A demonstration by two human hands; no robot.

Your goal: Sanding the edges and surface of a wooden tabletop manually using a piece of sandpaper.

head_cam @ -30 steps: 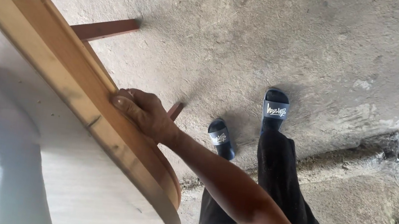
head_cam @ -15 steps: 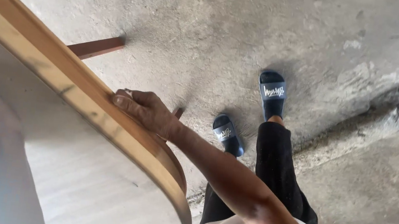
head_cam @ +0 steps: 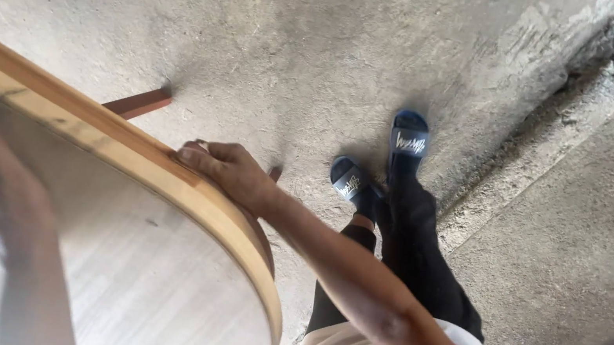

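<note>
Your right hand (head_cam: 224,171) is clamped over the rim of the table (head_cam: 150,286), fingers curled round its pale wooden edge band. The top is rounded and whitish; two reddish-brown legs (head_cam: 138,104) show beneath it. Its edge runs from upper left to lower right. Left hand (head_cam: 0,195) is blurred; grip unclear. Concrete floor (head_cam: 301,37) below.
</note>
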